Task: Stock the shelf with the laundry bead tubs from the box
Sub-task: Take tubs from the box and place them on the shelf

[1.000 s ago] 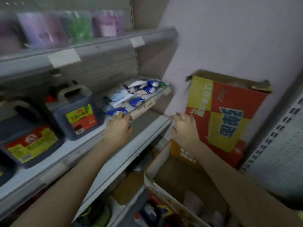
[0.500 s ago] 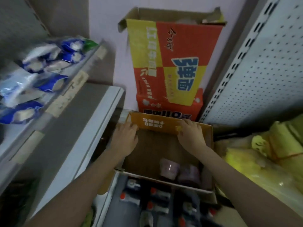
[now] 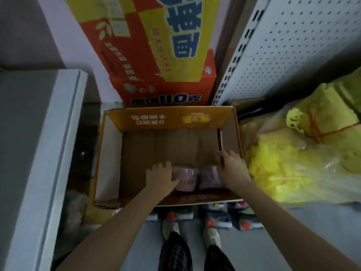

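While standing over the cardboard box point(image 3: 170, 118), gripping left bead tub point(image 3: 186, 178) in left hand point(image 3: 162, 178), right bead tub point(image 3: 210, 178) in right hand point(image 3: 233, 171), readying a lift

A red-and-yellow carton point(image 3: 152, 55) stands left of a perforated panel point(image 3: 293, 45) and yellow bundles point(image 3: 302, 153).

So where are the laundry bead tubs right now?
Head view: both sit side by side at the near end of the open cardboard box, the left tub against the left hand, the right tub against the right hand.
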